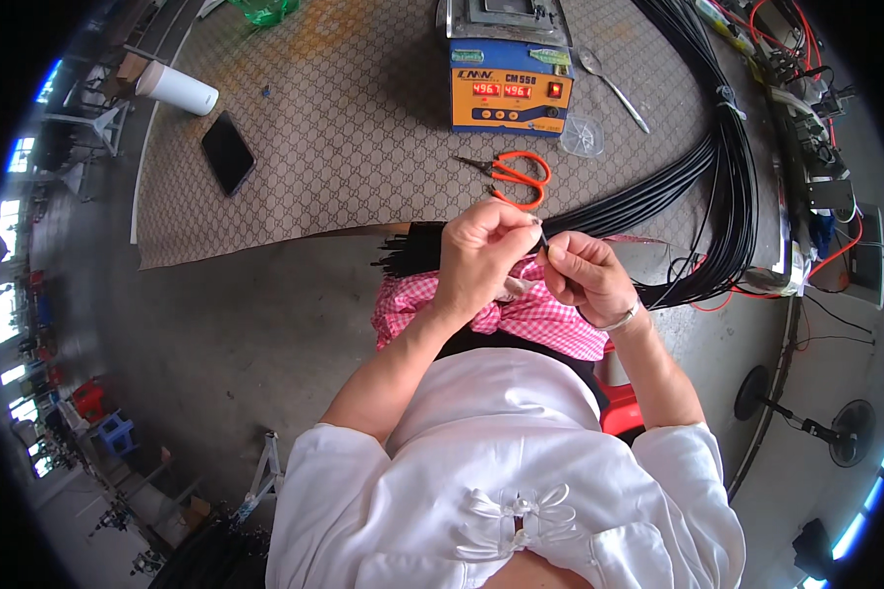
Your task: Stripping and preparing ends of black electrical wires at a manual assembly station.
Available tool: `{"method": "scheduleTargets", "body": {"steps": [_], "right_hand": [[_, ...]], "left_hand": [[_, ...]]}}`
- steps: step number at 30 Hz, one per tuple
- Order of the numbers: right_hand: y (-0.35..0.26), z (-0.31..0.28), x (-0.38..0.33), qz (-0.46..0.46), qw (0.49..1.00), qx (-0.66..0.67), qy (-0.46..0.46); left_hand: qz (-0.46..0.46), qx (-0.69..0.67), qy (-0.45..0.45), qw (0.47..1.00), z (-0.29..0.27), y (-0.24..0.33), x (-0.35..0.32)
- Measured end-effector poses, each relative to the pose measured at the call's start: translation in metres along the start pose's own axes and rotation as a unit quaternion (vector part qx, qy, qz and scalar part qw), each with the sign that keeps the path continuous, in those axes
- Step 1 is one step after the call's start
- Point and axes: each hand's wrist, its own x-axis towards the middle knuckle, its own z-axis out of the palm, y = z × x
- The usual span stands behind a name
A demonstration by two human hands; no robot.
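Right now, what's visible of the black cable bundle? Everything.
The black cable bundle is many thin, smooth, plastic-looking strands. It curves down the right side of the tabletop, gathered by a pale tie, then sweeps left, partly hidden by the left hand. Its uneven ends appear to rest on pink gingham fabric. Some strands droop beyond the table edge.

- Left hand (481, 250) pinched a thin dark strand (544, 239); right hand (591, 280) gripped it just beside.
- Black cable bundle (648, 196) curved across the table's (344, 137) right side, its ends showing left of the left hand, above pink checked cloth (575, 332).
- Orange-handled scissors (545, 183) lay near a blue-and-orange unit (509, 86), display lit.
- Spoon (616, 91) and clear dish (583, 137) were right of the unit.
- Phone (228, 153) and white cup (177, 88) were at left.
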Motion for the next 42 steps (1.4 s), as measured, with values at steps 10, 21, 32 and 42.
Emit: {"method": "scheduleTargets", "body": {"steps": [10,21,32,42], "right_hand": [[0.007,0.002,0.007,-0.019,0.988,0.127,-0.084],[0.013,0.003,0.010,-0.039,0.994,0.091,-0.055],[0.011,0.003,0.013,-0.051,0.986,0.123,-0.103],[0.001,-0.002,0.011,-0.057,0.995,0.081,0.012]], "left_hand": [[-0.200,-0.357,-0.025,0.912,0.007,-0.005,0.000],[-0.164,-0.225,0.016,0.960,0.006,0.001,-0.003],[-0.229,-0.425,-0.005,0.876,0.015,-0.002,-0.008],[-0.152,-0.190,0.053,0.968,0.010,0.010,-0.008]]}}
